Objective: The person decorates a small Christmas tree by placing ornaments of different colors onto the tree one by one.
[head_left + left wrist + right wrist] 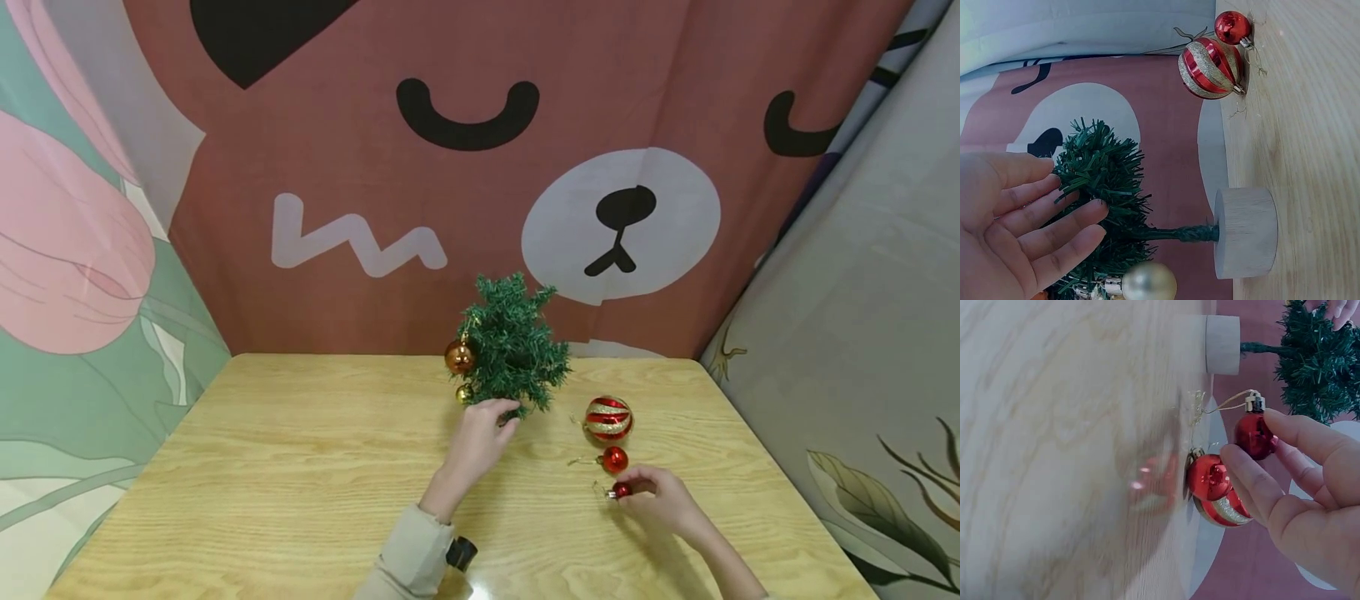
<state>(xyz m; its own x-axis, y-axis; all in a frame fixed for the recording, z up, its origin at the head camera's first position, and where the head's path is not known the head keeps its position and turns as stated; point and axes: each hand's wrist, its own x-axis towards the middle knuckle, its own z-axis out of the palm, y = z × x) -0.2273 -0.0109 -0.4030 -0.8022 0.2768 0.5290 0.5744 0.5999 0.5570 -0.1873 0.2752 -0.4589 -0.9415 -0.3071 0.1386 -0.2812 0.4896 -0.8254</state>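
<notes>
A small artificial Christmas tree (517,342) stands on a round pale wooden base (1246,232). An amber bauble (460,357) and a smaller gold bauble (1149,282) hang on its left side. My left hand (480,437) is at the tree's near side, its fingers slightly bent and at the green branches; it holds nothing. Between thumb and fingers, my right hand (663,498) pinches a small dark red bauble (1255,434) with a silver cap and gold string. Beyond that lie a red bauble (615,459) and a larger red-and-gold striped bauble (609,418).
The light wooden table (300,467) reaches back to a reddish-brown curtain (360,317) with a bear face. Patterned curtains also hang at the left and right. A black wrist-camera piece (461,552) sits by the left sleeve (416,550).
</notes>
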